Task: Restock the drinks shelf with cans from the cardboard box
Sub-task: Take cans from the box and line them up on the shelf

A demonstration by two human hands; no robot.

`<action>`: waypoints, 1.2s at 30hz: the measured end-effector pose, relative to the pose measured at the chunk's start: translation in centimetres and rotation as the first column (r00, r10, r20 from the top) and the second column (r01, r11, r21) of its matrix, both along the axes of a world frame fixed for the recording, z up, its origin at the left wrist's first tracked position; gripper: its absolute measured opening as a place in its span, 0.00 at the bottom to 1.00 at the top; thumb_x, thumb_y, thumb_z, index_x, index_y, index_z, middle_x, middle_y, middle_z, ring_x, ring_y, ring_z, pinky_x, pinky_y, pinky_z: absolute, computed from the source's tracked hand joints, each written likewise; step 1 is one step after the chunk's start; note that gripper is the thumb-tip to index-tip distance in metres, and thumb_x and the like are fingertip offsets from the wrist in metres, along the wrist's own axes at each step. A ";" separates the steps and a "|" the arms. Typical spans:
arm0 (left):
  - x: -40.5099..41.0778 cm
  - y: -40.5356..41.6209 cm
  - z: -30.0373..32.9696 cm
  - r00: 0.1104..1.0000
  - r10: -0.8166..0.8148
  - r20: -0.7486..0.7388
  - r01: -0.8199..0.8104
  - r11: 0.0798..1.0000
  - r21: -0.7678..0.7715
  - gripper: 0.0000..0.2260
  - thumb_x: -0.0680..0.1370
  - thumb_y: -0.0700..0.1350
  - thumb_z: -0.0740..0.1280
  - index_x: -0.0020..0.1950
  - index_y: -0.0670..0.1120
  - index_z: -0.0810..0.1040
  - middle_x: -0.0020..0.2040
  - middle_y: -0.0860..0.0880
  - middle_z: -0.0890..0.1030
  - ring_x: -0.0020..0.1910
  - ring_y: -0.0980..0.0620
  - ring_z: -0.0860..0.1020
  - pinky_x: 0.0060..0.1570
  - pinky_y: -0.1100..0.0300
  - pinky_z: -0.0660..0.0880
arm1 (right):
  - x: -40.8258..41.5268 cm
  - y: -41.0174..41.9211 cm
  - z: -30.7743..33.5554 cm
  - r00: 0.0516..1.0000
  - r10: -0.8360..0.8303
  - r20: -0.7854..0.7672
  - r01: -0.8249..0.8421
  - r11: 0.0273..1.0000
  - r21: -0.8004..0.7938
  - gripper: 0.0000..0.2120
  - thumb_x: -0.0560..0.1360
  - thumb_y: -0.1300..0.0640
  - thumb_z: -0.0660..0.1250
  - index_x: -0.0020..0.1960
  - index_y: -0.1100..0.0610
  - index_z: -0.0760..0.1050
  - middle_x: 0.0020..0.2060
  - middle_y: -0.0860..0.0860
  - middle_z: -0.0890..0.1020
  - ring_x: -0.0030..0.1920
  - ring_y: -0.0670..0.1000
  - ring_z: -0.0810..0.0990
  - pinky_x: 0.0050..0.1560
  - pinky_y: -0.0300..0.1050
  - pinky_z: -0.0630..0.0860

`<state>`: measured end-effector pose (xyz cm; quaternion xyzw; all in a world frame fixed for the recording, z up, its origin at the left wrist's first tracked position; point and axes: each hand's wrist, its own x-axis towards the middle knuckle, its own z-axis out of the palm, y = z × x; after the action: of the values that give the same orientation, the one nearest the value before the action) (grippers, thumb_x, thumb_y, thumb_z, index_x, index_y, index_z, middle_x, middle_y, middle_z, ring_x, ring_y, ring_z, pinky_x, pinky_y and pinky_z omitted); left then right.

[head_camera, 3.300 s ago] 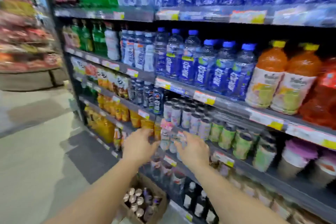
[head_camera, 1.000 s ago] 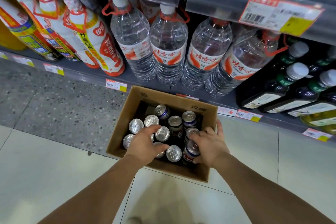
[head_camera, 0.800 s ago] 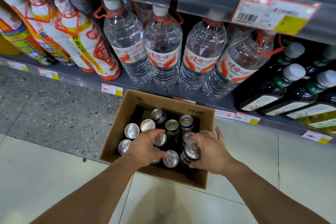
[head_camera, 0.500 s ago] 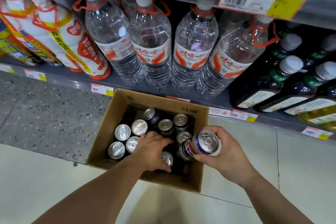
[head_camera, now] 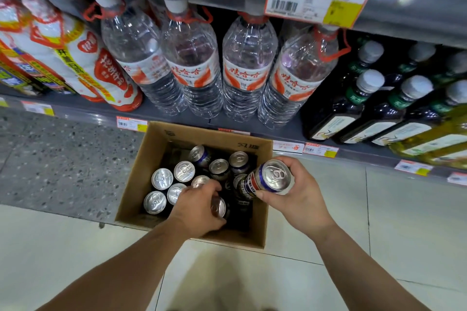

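While blurred, seemingly smooth cylindrical can.

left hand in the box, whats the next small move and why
Probably lift the left hand straight up with the can its fingers are curled around. The right hand already holds a can clear above the cardboard box, so a second can free would let both go to the shelf.

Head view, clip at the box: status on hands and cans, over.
Right hand grips a can, lifted clear above the cardboard box. Left hand down inside, curled round a second can. Nothing in the way.
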<state>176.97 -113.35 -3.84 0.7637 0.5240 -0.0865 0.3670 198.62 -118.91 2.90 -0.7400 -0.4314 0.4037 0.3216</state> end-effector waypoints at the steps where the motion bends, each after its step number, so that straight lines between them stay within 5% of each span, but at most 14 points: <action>1: -0.6 -0.1 1.0 0.988 0.121 0.098 -0.113 0.990 -0.083 0.32 0.61 0.54 0.76 0.62 0.56 0.67 0.54 0.60 0.78 0.55 0.56 0.78 0.58 0.61 0.71 | -0.2 -0.1 0.8 1.000 -0.007 -0.008 0.007 1.000 -0.001 0.31 0.59 0.56 0.81 0.58 0.46 0.72 0.52 0.43 0.79 0.55 0.44 0.76 0.56 0.40 0.73; 6: -2.5 0.0 7.9 0.803 0.477 0.357 -0.396 0.875 -0.279 0.35 0.62 0.40 0.80 0.62 0.58 0.67 0.55 0.59 0.78 0.54 0.61 0.77 0.58 0.61 0.74 | -1.4 -0.5 6.3 0.999 -0.008 -0.046 0.007 1.000 -0.027 0.31 0.60 0.59 0.81 0.57 0.47 0.72 0.49 0.42 0.80 0.51 0.38 0.77 0.50 0.29 0.72; 13: -4.7 1.6 21.7 0.758 0.513 0.402 -0.419 0.856 -0.302 0.25 0.63 0.40 0.80 0.52 0.61 0.76 0.53 0.53 0.82 0.53 0.54 0.80 0.56 0.58 0.76 | -3.0 -0.3 18.2 0.999 0.030 -0.044 -0.031 0.999 -0.019 0.30 0.60 0.60 0.81 0.56 0.45 0.72 0.49 0.41 0.80 0.49 0.40 0.78 0.49 0.30 0.72; 17: -5.6 2.0 31.3 0.746 0.513 0.424 -0.417 0.857 -0.303 0.25 0.60 0.44 0.79 0.53 0.59 0.77 0.52 0.51 0.83 0.48 0.56 0.81 0.51 0.65 0.76 | -4.2 0.2 27.2 0.997 0.074 -0.032 -0.074 0.997 0.020 0.30 0.60 0.64 0.80 0.52 0.41 0.71 0.47 0.42 0.81 0.47 0.37 0.78 0.49 0.31 0.71; 21: -6.1 2.6 42.0 0.741 0.471 0.479 -0.364 0.881 -0.302 0.32 0.56 0.48 0.79 0.58 0.56 0.74 0.57 0.52 0.81 0.55 0.56 0.80 0.54 0.61 0.77 | -5.6 0.3 37.6 0.987 0.160 0.009 -0.160 0.986 0.041 0.29 0.60 0.60 0.80 0.51 0.39 0.69 0.47 0.40 0.80 0.47 0.35 0.78 0.45 0.24 0.70; 24: -5.9 2.5 50.6 0.769 0.370 0.521 -0.288 0.929 -0.233 0.30 0.63 0.42 0.78 0.61 0.55 0.71 0.58 0.57 0.78 0.54 0.62 0.77 0.49 0.69 0.75 | -6.3 -0.4 45.3 0.979 0.200 0.038 -0.202 0.976 0.078 0.29 0.60 0.58 0.80 0.52 0.38 0.69 0.48 0.41 0.80 0.49 0.39 0.79 0.51 0.33 0.74; 26: -5.6 2.3 55.9 0.768 0.308 0.562 -0.272 0.951 -0.149 0.32 0.62 0.45 0.79 0.63 0.54 0.72 0.57 0.56 0.79 0.52 0.61 0.78 0.53 0.63 0.76 | -6.6 -1.0 50.2 0.978 0.201 0.057 -0.207 0.973 0.106 0.30 0.60 0.56 0.80 0.54 0.38 0.70 0.50 0.42 0.81 0.51 0.41 0.79 0.53 0.37 0.75; 31: -3.2 0.6 68.2 0.683 0.166 0.711 -0.217 0.976 -0.019 0.31 0.67 0.35 0.76 0.65 0.53 0.69 0.52 0.58 0.78 0.48 0.72 0.77 0.46 0.73 0.74 | -5.6 -3.4 60.9 0.994 0.107 0.029 -0.111 0.971 0.212 0.31 0.61 0.55 0.81 0.60 0.47 0.71 0.51 0.42 0.81 0.51 0.41 0.80 0.51 0.38 0.74; 36: 1.5 -1.4 76.6 0.574 0.038 0.818 -0.158 0.985 0.065 0.31 0.67 0.38 0.77 0.65 0.57 0.70 0.56 0.56 0.79 0.51 0.68 0.77 0.48 0.67 0.75 | -2.1 -7.8 69.3 1.000 -0.023 -0.008 0.025 0.932 0.362 0.26 0.64 0.58 0.80 0.55 0.44 0.71 0.52 0.40 0.79 0.45 0.29 0.76 0.45 0.26 0.73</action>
<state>178.47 -114.71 72.80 0.7104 0.3436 0.3277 0.5196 196.54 -126.67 72.18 -0.6724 -0.4887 0.3149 0.4580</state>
